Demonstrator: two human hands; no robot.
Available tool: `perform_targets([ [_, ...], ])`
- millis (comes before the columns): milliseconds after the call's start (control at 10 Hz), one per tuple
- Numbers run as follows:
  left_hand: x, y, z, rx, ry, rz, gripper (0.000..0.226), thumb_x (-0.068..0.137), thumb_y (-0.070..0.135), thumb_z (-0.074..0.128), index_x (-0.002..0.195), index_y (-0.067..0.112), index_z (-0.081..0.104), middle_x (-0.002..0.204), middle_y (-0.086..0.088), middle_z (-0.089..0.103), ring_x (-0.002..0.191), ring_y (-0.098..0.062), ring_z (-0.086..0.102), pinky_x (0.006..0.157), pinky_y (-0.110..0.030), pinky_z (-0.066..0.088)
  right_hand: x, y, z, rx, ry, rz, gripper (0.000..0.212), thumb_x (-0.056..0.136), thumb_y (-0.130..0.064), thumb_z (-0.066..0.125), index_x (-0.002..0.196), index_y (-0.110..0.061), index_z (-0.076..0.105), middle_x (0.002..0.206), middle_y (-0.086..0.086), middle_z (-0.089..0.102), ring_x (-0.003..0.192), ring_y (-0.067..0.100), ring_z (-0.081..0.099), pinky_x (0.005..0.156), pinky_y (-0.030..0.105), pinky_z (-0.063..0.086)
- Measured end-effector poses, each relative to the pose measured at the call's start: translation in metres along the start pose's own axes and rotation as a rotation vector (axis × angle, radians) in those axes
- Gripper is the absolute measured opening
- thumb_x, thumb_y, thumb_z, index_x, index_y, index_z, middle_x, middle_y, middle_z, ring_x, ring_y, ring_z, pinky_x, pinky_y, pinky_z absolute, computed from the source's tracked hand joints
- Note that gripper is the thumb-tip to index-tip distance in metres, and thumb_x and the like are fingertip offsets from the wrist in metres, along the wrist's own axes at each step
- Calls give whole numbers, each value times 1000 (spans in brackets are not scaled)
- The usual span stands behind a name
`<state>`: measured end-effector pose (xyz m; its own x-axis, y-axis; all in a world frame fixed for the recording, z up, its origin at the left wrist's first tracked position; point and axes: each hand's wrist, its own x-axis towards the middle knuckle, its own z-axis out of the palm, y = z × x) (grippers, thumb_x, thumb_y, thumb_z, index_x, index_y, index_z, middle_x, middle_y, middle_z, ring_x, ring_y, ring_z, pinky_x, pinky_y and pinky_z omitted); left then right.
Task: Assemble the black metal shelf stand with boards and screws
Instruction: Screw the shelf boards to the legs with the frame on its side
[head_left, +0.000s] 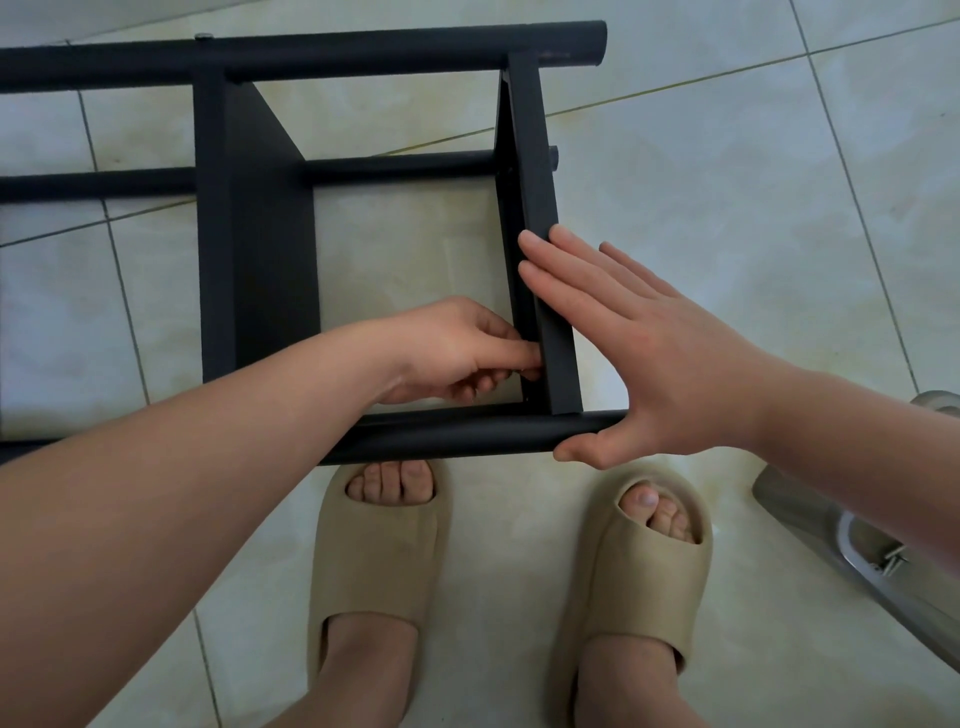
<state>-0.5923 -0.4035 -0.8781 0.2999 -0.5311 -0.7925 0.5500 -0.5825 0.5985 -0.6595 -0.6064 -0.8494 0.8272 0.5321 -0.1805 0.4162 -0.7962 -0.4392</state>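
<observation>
Bare hands (649, 364) + forearms; beige open-toe slides (374, 551) on both ft.

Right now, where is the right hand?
Head view, right of centre: the right hand lies flat against the rightmost black board, thumb touching the near black metal tube.

Gap between left board (270, 249) and right board (532, 171) open; front tube (467, 434) borders.

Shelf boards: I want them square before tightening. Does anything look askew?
The right board slants outward toward the near tube, not parallel with the left board. The wide-angle lens may exaggerate it. Nothing looks damaged.
</observation>
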Motion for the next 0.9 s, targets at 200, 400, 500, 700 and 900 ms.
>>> perform_targets([
  [200,0,1,-1,-97,-104,-9,5,91,4,67,94,5,72,72,-4,68,63,-9,64,64,-19,54,0,0,-1,6,-10,9,122,69,-77,61,161,-11,15,170,0,2,156,16,-3,127,48,11],
  [400,0,6,2,-46,-114,-2,11,94,4,62,90,7,73,76,-2,71,67,-9,64,66,-19,53,0,-1,-1,7,-16,15,123,69,-77,62,161,-11,15,170,-1,2,156,15,-3,127,48,11],
  [500,0,7,3,-43,-148,-30,14,93,0,61,89,6,72,70,0,68,63,-8,61,62,-17,50,0,-1,-2,11,-16,14,123,69,-77,63,161,-11,14,170,-1,2,156,16,-3,126,49,12],
  [700,0,13,-1,-13,-192,-77,15,94,-1,59,93,7,71,76,-3,74,68,-10,69,64,-18,54,0,-2,-2,17,-18,17,123,69,-77,62,161,-10,15,170,0,2,156,16,-3,126,49,12],
  [900,2,16,-2,78,-202,-90,10,93,6,63,90,12,71,78,-1,72,70,-10,66,65,-20,52,0,-2,-2,23,-13,15,123,69,-76,63,161,-10,16,170,1,3,157,16,-2,126,49,13],
])
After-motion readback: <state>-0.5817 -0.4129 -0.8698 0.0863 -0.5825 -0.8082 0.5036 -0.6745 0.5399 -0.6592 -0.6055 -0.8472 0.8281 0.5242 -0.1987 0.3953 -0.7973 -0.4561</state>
